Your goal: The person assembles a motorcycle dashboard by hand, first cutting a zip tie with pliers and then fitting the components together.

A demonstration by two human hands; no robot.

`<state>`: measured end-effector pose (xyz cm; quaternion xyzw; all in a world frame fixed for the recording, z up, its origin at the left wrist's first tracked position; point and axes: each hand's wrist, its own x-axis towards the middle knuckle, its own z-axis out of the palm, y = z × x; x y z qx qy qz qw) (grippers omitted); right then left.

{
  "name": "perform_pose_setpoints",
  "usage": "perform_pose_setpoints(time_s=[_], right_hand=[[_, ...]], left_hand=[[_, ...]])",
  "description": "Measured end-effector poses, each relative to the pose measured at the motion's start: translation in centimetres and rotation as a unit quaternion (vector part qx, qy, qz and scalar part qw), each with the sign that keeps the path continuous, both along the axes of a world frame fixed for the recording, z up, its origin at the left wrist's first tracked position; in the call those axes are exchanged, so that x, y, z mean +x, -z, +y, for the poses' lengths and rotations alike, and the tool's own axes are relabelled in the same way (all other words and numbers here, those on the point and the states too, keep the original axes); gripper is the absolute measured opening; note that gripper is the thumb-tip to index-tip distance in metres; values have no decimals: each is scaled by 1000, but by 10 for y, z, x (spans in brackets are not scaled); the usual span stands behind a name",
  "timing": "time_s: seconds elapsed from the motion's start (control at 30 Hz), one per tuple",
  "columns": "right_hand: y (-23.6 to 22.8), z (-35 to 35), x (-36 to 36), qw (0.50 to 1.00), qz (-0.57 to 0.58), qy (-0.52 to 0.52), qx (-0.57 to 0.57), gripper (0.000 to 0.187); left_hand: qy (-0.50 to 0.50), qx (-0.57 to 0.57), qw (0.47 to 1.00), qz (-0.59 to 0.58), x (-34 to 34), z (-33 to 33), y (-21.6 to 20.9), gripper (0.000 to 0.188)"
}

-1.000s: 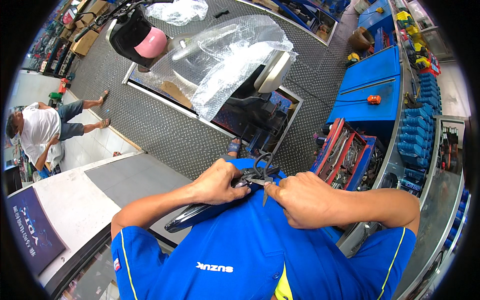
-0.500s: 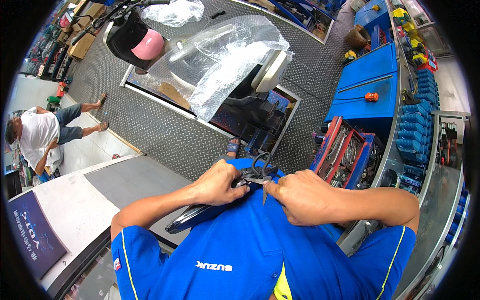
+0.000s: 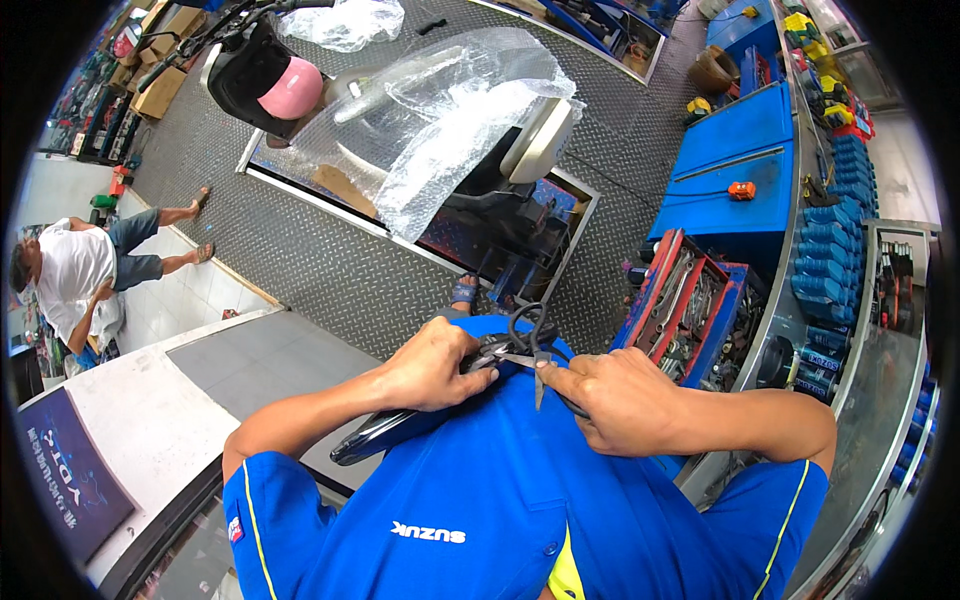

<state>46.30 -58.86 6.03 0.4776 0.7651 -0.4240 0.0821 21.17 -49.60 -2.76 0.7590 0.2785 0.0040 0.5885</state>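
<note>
Scissors (image 3: 541, 357) sit in the near middle of my view, in front of the wearer's blue shirt (image 3: 470, 470), with the blades spread: one points left toward a long dark part (image 3: 385, 432), the other points nearer, over the cloth. I see the right hand (image 3: 622, 402) with its grip closed on the scissors, fingers curled and one fingertip pressed close to where the blades cross. A black loop (image 3: 527, 320) stands just beyond them. The left hand (image 3: 428, 366) is wrapped around the long dark part, thumb laid toward the right, and the shiny body runs out from beneath the palm to the near left. I cannot tell whether the blade touches that part.

Farther off, I have bubble wrap (image 3: 445, 150) draped over a scooter (image 3: 545, 145) on the patterned floor (image 3: 300, 220). On the right, wrenches (image 3: 672, 305) lie in a red tray, with a blue cabinet (image 3: 735, 140) beyond. To the left, a dark mat (image 3: 75, 480) lies on a white bench (image 3: 165, 395); past it is another person (image 3: 80, 260) in a white shirt.
</note>
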Motion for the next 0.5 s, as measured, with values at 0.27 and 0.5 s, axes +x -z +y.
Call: perform_pose_setpoints(time_s=[0.27, 0.5], right_hand=[[2, 0, -3, 1000, 6, 11, 7, 61], [-1, 1, -6, 1000, -7, -19, -6, 64]], left_hand=[[17, 26, 1000, 3, -5, 0, 11, 34], [3, 48, 998, -46, -3, -3, 8, 35]])
